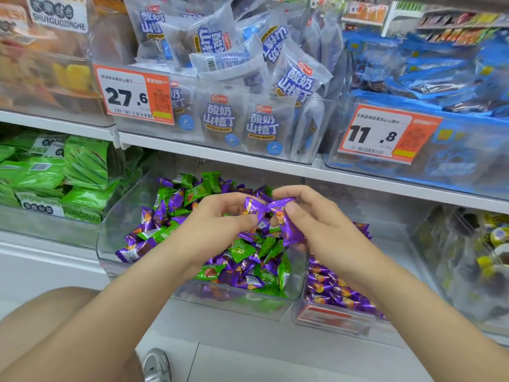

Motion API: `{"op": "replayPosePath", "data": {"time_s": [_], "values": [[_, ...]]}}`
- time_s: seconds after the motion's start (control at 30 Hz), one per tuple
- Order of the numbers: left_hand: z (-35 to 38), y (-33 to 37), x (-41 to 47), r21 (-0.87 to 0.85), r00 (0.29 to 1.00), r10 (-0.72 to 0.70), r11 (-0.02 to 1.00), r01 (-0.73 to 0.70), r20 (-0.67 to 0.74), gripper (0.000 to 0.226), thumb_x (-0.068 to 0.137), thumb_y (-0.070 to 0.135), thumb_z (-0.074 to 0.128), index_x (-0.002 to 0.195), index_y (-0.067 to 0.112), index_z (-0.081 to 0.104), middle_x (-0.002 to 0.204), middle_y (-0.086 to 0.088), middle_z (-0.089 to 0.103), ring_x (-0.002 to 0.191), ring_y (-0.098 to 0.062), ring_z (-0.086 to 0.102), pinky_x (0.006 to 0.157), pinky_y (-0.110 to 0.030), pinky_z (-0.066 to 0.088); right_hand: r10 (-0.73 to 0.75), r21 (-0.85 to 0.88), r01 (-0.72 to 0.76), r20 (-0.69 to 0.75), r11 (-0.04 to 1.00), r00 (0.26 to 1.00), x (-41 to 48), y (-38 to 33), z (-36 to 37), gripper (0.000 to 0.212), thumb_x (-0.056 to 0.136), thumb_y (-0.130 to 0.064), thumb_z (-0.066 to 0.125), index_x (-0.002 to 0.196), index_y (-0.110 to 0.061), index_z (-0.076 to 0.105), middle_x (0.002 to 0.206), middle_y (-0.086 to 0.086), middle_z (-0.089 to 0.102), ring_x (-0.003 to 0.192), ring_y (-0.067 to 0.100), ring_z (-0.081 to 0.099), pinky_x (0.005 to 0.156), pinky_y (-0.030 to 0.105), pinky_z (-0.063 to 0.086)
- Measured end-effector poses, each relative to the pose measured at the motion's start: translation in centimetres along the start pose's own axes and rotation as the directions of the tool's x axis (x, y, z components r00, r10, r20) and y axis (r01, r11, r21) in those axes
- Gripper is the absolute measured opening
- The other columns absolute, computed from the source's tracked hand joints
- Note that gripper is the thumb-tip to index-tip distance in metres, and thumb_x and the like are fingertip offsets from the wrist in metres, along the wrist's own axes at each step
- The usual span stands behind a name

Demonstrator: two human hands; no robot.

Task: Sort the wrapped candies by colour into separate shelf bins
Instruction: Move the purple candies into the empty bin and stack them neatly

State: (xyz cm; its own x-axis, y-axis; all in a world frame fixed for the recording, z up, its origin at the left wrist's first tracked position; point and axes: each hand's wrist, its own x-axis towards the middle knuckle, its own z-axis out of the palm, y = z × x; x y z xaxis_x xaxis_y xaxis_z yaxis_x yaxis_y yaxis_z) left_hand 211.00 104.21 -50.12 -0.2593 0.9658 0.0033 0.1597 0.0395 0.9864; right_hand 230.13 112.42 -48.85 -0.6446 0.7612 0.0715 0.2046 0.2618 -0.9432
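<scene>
A clear shelf bin (110,244) on the lower shelf holds a mixed heap of purple and green wrapped candies (242,252). Both hands hover above the heap. My left hand (220,224) pinches a purple candy (254,209) between thumb and fingers. My right hand (311,216) grips another purple candy (289,230), its wrapper touching the left one. To the right, a second clear bin (303,318) holds only purple candies (330,290), partly hidden by my right forearm.
Green snack packs (55,172) fill the bin to the left. A bin of yellow-and-dark sweets (482,257) stands on the right. The upper shelf carries white and blue packs behind price tags (135,95). My knee (41,326) and a shoe (155,365) are below.
</scene>
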Motion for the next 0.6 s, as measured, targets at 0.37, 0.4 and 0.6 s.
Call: {"op": "replayPosePath", "data": {"time_s": [0.37, 0.4, 0.6], "values": [[7.1, -0.4, -1.7, 0.408, 0.878, 0.477, 0.793, -0.452, 0.045, 0.026, 0.088, 0.023, 0.082, 0.111, 0.031, 0.072, 0.102, 0.023, 0.072, 0.1, 0.003, 0.067, 0.085, -0.013, 0.05, 0.158, -0.456, -0.126, 0.034, 0.881, 0.987, -5.6, 2.7, -11.8, 0.016, 0.073, -0.024, 0.062, 0.087, -0.021, 0.071, 0.075, 0.008, 0.073, 0.063, 0.026, 0.053, 0.064, 0.039, 0.046], [7.7, -0.4, -1.7, 0.444, 0.857, 0.508, 0.75, -0.49, 0.086, 0.025, 0.088, 0.023, 0.082, 0.11, 0.03, 0.072, 0.103, 0.024, 0.071, 0.101, 0.004, 0.066, 0.086, -0.012, 0.048, 0.157, -0.594, -0.091, 0.06, 0.8, 0.986, -5.9, 3.6, -12.6, 0.015, 0.076, -0.027, 0.068, 0.09, -0.027, 0.073, 0.078, 0.001, 0.073, 0.066, 0.017, 0.059, 0.069, 0.035, 0.052], [10.4, -0.9, -1.2, 0.545, 0.787, 0.548, 0.584, -0.602, 0.283, 0.026, 0.089, 0.025, 0.082, 0.112, 0.032, 0.071, 0.103, 0.019, 0.068, 0.095, 0.003, 0.063, 0.087, -0.031, 0.051, 0.288, -0.836, -0.012, 0.175, 0.548, 0.942, -7.3, 7.3, -15.3, 0.028, 0.086, -0.035, 0.085, 0.113, -0.034, 0.078, 0.079, -0.024, 0.067, 0.073, -0.012, 0.058, 0.065, 0.006, 0.039]]}}
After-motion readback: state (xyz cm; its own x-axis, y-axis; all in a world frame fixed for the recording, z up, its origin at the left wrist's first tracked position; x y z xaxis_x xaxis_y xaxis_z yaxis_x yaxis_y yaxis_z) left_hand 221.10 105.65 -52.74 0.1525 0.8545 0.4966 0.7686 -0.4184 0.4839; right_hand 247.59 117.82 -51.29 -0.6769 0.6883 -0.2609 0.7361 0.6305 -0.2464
